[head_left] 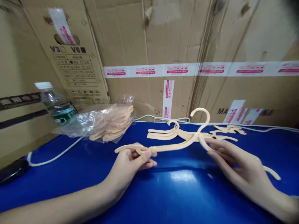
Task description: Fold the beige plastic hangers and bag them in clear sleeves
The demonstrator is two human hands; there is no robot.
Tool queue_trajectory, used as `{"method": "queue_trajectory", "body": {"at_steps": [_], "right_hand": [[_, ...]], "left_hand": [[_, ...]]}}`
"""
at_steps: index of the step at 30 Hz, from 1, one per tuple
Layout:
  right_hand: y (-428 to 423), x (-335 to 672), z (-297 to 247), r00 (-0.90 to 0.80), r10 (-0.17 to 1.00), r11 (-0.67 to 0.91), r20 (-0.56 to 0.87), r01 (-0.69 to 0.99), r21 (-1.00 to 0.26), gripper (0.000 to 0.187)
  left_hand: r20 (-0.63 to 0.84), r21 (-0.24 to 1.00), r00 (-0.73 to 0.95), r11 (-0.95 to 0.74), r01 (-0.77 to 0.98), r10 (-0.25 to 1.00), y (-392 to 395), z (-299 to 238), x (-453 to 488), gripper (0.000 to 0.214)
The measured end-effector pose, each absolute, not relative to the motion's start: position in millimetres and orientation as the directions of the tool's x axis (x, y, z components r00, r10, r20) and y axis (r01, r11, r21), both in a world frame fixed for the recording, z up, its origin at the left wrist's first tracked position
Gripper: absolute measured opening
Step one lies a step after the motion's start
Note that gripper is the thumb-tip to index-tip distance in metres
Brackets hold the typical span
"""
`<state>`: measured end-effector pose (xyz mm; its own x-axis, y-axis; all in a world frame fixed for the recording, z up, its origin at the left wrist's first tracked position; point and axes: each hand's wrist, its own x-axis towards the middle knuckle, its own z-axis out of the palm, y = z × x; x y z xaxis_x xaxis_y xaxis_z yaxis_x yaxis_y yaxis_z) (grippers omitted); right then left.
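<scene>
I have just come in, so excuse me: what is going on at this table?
A cream-coloured hanger is held above a blue table: the person's left hand grips one arm of it, the right hand the other. The hook stands up between them, nearer the right hand. Behind, more hangers lie on the table, and to the left a clear plastic bag holds pieces of similar colour.

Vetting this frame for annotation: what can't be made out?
Head view, hanger: part of one side, hidden behind the right hand.
Head view, pieces in the plastic bag: exact count; they overlap under shiny film.
Head view, bottle: label wording, blurred.
Head view, black object: its full shape, cut off by the left edge.
Head view, cardboard box: fine print, too small and blurred.
</scene>
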<state>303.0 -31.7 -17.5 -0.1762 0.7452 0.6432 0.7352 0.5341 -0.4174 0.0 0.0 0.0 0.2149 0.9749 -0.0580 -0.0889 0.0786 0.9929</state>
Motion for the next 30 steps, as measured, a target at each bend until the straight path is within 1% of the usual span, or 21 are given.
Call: {"method": "queue_trajectory", "body": {"at_steps": [1,3,4,5,6,7,8,9,10,11,12,13,15,19,22,24,27,30], "right_hand": [[-30.1,304.6,-16.0,-0.168,0.742,0.530,0.650,0.739,-0.415,0.032],[-27.8,307.0,-13.5,-0.189,0.737,0.531,0.649,0.755,-0.383,0.033],[-27.4,307.3,-12.7,-0.220,0.736,0.536,0.640,0.766,-0.354,0.031],[-27.5,306.9,-12.1,-0.268,0.736,0.546,0.622,0.778,-0.310,0.029],[-28.1,305.8,-11.8,-0.327,0.736,0.559,0.593,0.788,-0.258,0.025],[-29.1,304.2,-11.7,-0.386,0.735,0.572,0.558,0.795,-0.203,0.021],[-30.3,302.3,-11.7,-0.439,0.733,0.584,0.519,0.798,-0.150,0.018],[-31.6,300.3,-11.7,-0.481,0.732,0.593,0.482,0.799,-0.103,0.017],[-32.9,298.4,-11.5,-0.510,0.730,0.597,0.454,0.800,-0.062,0.018],[-34.0,297.0,-11.3,-0.528,0.728,0.598,0.438,0.801,-0.028,0.018],[-34.9,295.9,-10.8,-0.537,0.725,0.596,0.431,0.803,-0.003,0.018],[-35.6,295.2,-10.3,-0.541,0.722,0.593,0.431,0.805,0.015,0.018],[-36.6,294.8,-9.2,-0.541,0.714,0.589,0.444,0.808,0.037,0.016],[-37.5,296.0,-8.5,-0.539,0.707,0.590,0.457,0.807,0.038,0.019],[-36.7,298.8,-10.8,-0.520,0.728,0.577,0.447,0.817,0.012,0.023],[-34.9,301.6,-13.1,-0.499,0.742,0.558,0.447,0.830,0.000,0.024],[-31.2,305.5,-16.0,-0.470,0.756,0.526,0.456,0.850,0.004,0.025],[-27.4,307.7,-17.3,-0.455,0.762,0.508,0.461,0.861,0.009,0.026]], "left_hand": [[-0.072,0.997,0.283,0.071,0.015,0.956,-3.5,1.4,1.5,0.029],[-0.026,0.983,0.400,-0.050,0.176,0.916,-10.6,2.8,4.0,0.029],[0.036,0.959,0.457,-0.159,0.234,0.889,-14.1,2.1,4.9,0.029],[0.125,0.909,0.519,-0.307,0.282,0.846,-17.4,0.3,5.6,0.025],[0.242,0.831,0.580,-0.475,0.289,0.778,-20.3,-2.3,6.0,0.020],[0.375,0.728,0.624,-0.635,0.260,0.686,-22.7,-5.6,6.1,0.017],[0.515,0.595,0.655,-0.781,0.192,0.553,-24.6,-8.8,6.0,0.016],[0.608,0.450,0.668,-0.879,0.157,0.430,-26.0,-11.5,5.8,0.017],[0.650,0.317,0.685,-0.937,0.149,0.329,-27.2,-12.9,5.3,0.017],[0.636,0.209,0.727,-0.964,0.162,0.260,-28.2,-12.9,4.7,0.017],[0.576,0.138,0.784,-0.973,0.186,0.232,-29.1,-11.3,4.0,0.017],[0.510,0.091,0.826,-0.970,0.224,0.238,-30.1,-8.4,3.3,0.017],[0.437,0.053,0.856,-0.958,0.282,0.276,-31.8,-0.9,2.2,0.019],[0.388,0.086,0.838,-0.920,0.382,0.384,-33.1,8.4,1.5,0.023],[0.293,0.103,0.831,-0.880,0.464,0.473,-32.7,8.0,0.9,0.032],[0.236,0.091,0.825,-0.857,0.507,0.513,-33.1,6.5,0.2,0.040],[0.216,0.074,0.803,-0.829,0.554,0.555,-35.4,3.9,0.3,0.046],[0.233,0.085,0.771,-0.802,0.591,0.593,-38.1,1.7,2.5,0.043]]}}
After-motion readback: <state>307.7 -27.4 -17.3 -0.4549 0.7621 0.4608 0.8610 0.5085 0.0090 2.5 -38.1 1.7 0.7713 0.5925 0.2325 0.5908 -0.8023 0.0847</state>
